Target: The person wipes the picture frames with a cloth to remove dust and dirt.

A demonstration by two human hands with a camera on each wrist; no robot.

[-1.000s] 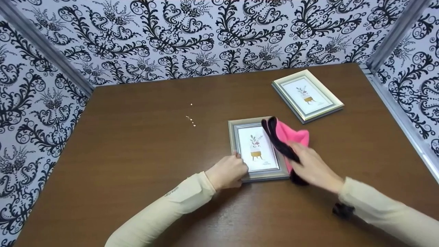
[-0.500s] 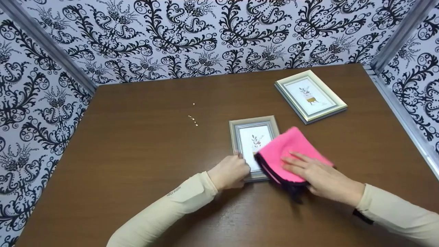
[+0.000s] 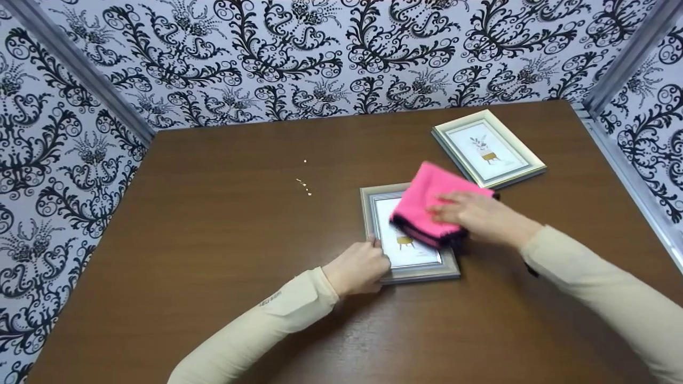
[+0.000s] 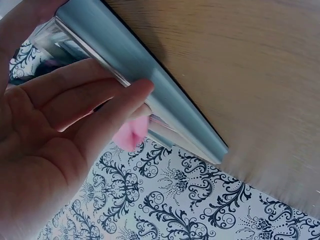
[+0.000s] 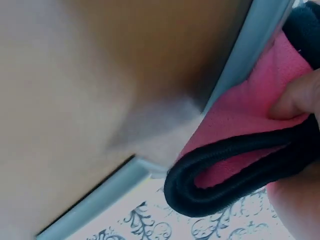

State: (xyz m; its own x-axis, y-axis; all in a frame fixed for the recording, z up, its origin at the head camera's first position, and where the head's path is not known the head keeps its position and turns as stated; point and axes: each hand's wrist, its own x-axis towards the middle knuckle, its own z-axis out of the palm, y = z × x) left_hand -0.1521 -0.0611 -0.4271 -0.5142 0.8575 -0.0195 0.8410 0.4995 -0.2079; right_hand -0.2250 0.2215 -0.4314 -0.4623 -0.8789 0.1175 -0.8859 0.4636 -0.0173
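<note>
A picture frame (image 3: pixel 421 274) with a plant print lies on the wooden table, its upper right part covered by a folded pink cloth (image 3: pixel 435 194) with black edging. My left hand (image 3: pixel 358 268) holds the frame at its lower left corner; in the left wrist view the fingers (image 4: pixel 120 107) reach over the frame's side (image 4: pixel 165 95). My right hand (image 3: pixel 477 216) grips the cloth over the picture, fingers spread on top. The right wrist view shows a fingertip (image 5: pixel 297 97) pressing into the cloth's fold (image 5: pixel 235 120).
A second picture frame (image 3: pixel 533 168) with a similar print lies at the back right, close behind the cloth. Several small pale crumbs (image 3: pixel 305 185) are scattered on the table (image 3: pixel 213 213) left of the frames. Patterned walls (image 3: pixel 288 64) stand at the back and both sides.
My right hand has swept the cloth down over the frame's lower right and then back up to its upper right. The left hand has stayed at the frame's corner.
</note>
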